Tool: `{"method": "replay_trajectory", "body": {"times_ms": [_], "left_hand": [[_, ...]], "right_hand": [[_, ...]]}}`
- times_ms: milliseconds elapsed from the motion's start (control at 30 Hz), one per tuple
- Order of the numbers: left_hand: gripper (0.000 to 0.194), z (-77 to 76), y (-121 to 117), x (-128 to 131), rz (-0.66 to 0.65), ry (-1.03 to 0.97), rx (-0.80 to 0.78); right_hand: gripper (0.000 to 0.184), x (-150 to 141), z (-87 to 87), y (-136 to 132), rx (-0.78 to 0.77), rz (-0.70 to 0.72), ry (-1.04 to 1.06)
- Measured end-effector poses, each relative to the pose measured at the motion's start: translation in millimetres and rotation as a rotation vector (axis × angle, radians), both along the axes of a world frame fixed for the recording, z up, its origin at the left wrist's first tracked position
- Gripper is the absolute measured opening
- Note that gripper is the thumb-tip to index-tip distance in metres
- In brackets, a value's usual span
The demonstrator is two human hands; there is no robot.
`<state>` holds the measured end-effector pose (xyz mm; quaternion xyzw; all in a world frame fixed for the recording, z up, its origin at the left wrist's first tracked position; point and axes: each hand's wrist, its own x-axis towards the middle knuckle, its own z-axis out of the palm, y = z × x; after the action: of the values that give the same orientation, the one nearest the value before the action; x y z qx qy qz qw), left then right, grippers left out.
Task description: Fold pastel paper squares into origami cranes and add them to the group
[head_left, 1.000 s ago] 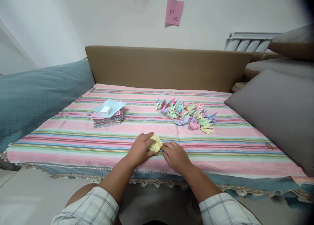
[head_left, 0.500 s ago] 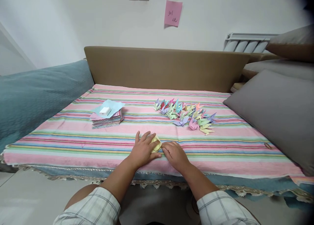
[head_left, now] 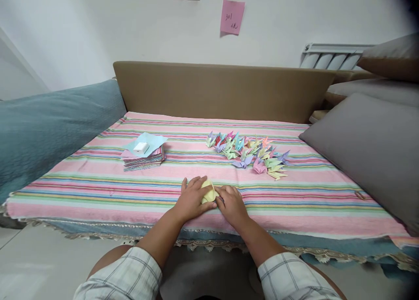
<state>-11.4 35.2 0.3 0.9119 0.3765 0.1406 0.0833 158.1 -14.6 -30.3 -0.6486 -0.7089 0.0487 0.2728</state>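
A small folded piece of yellow paper (head_left: 208, 196) lies on the striped cloth in front of me. My left hand (head_left: 192, 200) rests on its left side, fingers spread, with the index finger across the paper and the thumb along its near edge. At the right corner, my right hand (head_left: 233, 206) pinches the paper between thumb and curled fingers; the exact grip is partly hidden. Beyond my hands, to the right, sits a cluster of folded paper cranes (head_left: 242, 160) in several colours.
A stack of coloured paper sheets (head_left: 144, 162) stands at left, with a light blue sheet (head_left: 157, 140) and a white block (head_left: 141, 148) on top. Grey cushions (head_left: 366, 147) lie at right. A brown backrest (head_left: 222, 92) borders the far side; a small brownish loop (head_left: 360, 195) lies near the cushion.
My right fingers have shifted slightly at the paper's right corner, and more of the yellow paper shows, its right part slightly raised. My left hand stays nearly in place.
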Motion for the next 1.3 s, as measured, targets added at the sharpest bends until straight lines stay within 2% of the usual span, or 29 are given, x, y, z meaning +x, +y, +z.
{"method": "replay_trajectory", "body": {"times_ms": [167, 567, 800, 900, 1000, 1067, 1167, 1300], "left_hand": [[0.065, -0.9, 0.8, 0.5, 0.011, -0.023, -0.012], [0.065, -0.6, 6.3, 0.2, -0.037, -0.09, 0.013], [0.063, 5.7, 6.1, 0.6, -0.046, -0.151, -0.065], [0.034, 11.5, 5.3, 2.0, 0.013, -0.213, -0.151], [0.024, 13.2, 8.7, 3.0, 0.147, -0.284, -0.221], [0.027, 11.9, 13.5, 3.1, 0.201, -0.306, -0.253], [0.041, 9.7, 21.1, 3.3, 0.214, -0.278, -0.271], [0.04, 10.0, 26.0, 6.6, 0.208, -0.162, -0.201]], "right_hand": [[0.015, -0.8, 2.9, -0.4, -0.015, -0.005, -0.067], [0.017, 1.2, -1.9, 1.2, 0.036, 0.0, 0.004], [0.021, 1.5, -0.2, 0.2, 0.009, 0.006, 0.019], [0.022, 2.0, 1.0, -0.2, 0.008, 0.017, 0.02], [0.022, 1.8, 2.6, -0.1, -0.001, 0.03, 0.022], [0.023, 1.5, 3.5, 0.0, -0.002, 0.049, 0.021], [0.025, 1.0, 4.0, -0.1, 0.0, 0.087, 0.017], [0.024, 0.7, 3.5, -0.8, 0.011, 0.102, 0.011]]}}
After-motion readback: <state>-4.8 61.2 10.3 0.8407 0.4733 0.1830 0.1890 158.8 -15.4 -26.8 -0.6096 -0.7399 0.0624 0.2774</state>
